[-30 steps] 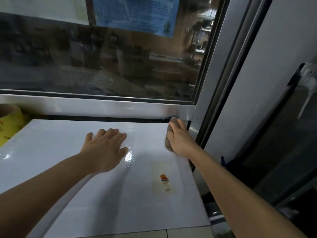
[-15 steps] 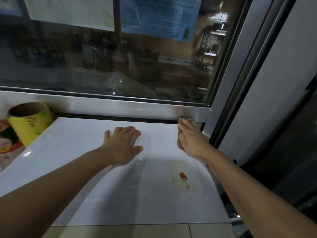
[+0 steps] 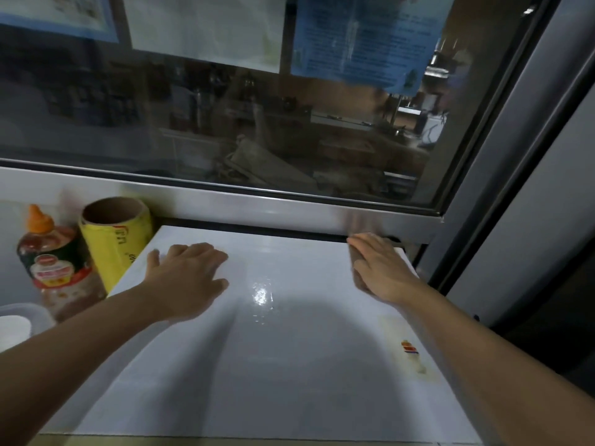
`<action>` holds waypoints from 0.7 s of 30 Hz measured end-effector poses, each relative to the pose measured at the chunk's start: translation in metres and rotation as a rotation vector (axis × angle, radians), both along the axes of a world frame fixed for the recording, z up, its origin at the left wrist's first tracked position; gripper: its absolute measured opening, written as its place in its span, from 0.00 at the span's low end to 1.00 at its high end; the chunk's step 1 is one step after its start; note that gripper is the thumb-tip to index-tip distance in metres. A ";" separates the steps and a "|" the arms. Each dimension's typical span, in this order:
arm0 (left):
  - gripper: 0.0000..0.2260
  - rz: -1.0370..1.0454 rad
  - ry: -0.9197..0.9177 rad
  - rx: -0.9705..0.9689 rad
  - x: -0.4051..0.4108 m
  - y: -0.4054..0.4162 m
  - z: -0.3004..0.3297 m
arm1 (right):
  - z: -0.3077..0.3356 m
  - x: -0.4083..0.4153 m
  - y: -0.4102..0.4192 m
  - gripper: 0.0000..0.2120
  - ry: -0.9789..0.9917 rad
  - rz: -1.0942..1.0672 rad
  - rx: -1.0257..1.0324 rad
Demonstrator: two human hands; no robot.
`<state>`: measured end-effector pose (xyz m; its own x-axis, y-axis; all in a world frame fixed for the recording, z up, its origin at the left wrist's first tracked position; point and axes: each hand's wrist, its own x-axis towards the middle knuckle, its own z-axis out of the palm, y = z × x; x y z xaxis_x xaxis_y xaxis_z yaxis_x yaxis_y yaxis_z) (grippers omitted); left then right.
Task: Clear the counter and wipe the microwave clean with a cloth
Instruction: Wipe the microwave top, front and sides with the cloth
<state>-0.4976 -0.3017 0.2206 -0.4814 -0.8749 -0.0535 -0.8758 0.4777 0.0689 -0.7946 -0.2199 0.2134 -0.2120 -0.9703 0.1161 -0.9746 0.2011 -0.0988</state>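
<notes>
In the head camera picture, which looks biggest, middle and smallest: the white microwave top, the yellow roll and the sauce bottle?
1. White microwave top, by far largest.
2. Yellow cardboard-cored roll and orange-capped sauce bottle: too alike to rank.

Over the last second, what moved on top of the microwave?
The right hand, pressing the cloth flat, has stayed at the far right corner of the microwave top, shifting little. The left hand stays flat on the top, nothing taken or released. The camera panned left, bringing the sauce bottle and yellow roll into view. The sticker is unchanged.
</notes>
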 end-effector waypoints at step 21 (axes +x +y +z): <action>0.20 -0.082 0.164 -0.029 0.041 0.003 -0.003 | 0.011 0.036 -0.002 0.23 -0.028 -0.078 0.108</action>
<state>-0.4569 -0.2990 0.2172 -0.5512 -0.8325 0.0561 -0.8121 0.5507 0.1928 -0.7582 -0.2221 0.2243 -0.2894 -0.9572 0.0045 -0.9526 0.2875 -0.0995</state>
